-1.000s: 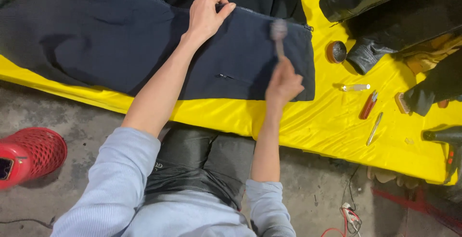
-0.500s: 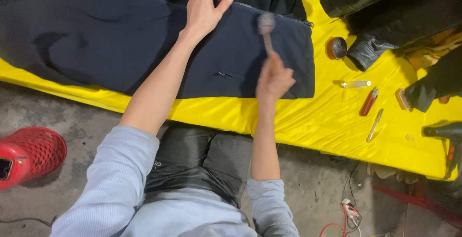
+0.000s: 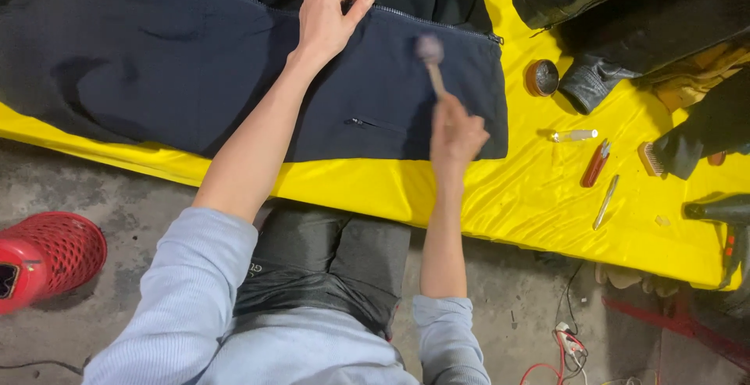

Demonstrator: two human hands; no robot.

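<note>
A dark navy garment (image 3: 156,64) with zippers lies spread over a yellow sheet (image 3: 508,197). My left hand (image 3: 328,17) presses flat on the garment's upper zipper edge. In my right hand (image 3: 457,135) I grip a small hammer (image 3: 431,60) by its wooden handle, its blurred head raised over the navy fabric near the garment's right end. A short pocket zipper (image 3: 371,123) sits just left of my right hand.
A round tin (image 3: 541,78), a small pale tube (image 3: 574,135), a red-handled tool (image 3: 595,164), a thin metal tool (image 3: 605,201) and a brush (image 3: 650,158) lie on the sheet at right. Black leather pieces (image 3: 625,10) are at top right. A red basket (image 3: 47,256) stands on the concrete floor.
My right hand has shifted left with the hammer, and its head has moved left over the navy garment. My left hand stays pressed on the zipper edge.
</note>
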